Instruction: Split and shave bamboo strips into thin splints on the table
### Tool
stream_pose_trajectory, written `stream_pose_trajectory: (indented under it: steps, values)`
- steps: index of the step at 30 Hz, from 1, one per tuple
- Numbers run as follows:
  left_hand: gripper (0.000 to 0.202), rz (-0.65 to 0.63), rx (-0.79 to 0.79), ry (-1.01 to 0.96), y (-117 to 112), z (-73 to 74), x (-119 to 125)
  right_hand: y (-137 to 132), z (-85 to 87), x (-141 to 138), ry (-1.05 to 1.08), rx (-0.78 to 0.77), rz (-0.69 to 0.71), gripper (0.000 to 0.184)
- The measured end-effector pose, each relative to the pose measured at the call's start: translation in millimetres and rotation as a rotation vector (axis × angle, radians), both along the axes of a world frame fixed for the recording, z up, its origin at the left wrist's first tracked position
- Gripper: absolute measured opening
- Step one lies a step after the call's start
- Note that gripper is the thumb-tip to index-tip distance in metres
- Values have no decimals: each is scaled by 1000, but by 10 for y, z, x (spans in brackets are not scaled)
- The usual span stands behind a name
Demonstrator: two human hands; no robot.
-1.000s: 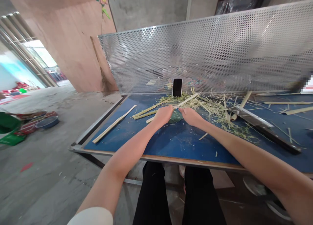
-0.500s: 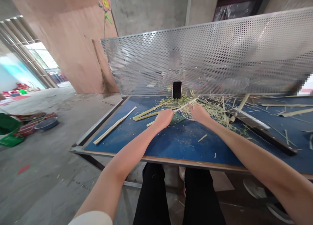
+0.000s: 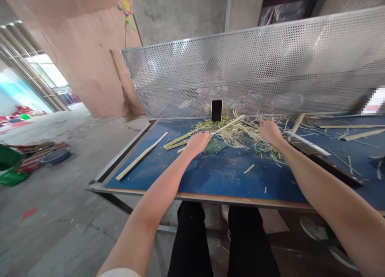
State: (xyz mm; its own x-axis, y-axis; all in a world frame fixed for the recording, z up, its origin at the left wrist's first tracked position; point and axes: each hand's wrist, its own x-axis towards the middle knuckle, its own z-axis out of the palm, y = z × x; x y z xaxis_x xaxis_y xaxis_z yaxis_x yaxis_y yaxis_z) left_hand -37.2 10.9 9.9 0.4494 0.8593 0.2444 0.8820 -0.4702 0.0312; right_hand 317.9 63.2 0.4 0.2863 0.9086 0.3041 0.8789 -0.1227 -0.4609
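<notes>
My left hand (image 3: 197,144) is closed around the near end of a pale, narrow plant stalk (image 3: 227,126), which points up and to the right over a heap of shavings (image 3: 239,139). Beneath that hand, part of a green patterned cloth or sheet (image 3: 215,145) shows on the blue tabletop (image 3: 210,176). My right hand (image 3: 270,133) is closed at the right side of the heap, apart from the stalk. Its fingers are curled in, and whatever they may hold is hidden. Several more stalks (image 3: 177,144) lie left of the heap.
A phone (image 3: 216,110) stands upright against the perforated metal panel (image 3: 180,76) at the table's back. On the right lies a long tool with a dark handle (image 3: 339,170) and a pale blade (image 3: 313,144). Another split stalk (image 3: 141,156) rests near the left edge.
My right hand has moved right, away from the stalk and my left hand. The left hand keeps its grip and has shifted slightly left.
</notes>
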Motion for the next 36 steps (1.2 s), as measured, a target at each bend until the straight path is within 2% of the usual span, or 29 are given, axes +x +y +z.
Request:
stream_pose_trajectory:
  steps: [1, 3, 9, 15, 36]
  values:
    - [40, -5, -12, 5, 17, 17, -5, 22, -3, 74, 0, -13, -64, 69]
    - [41, -12, -44, -9, 51, 42, -24, 43, -27, 65, -11, 2, -82, 71]
    - [72, 64, -172, -132, 172, 40, -173, 15, -135, -382, -15, 99, 56, 85]
    - [52, 122, -112, -121, 307, -26, -263, -79, -156, -509, -43, 148, 117, 77]
    - [51, 68, -124, -219, 265, -4, -225, -175, -153, -612, 25, 157, 283, 57]
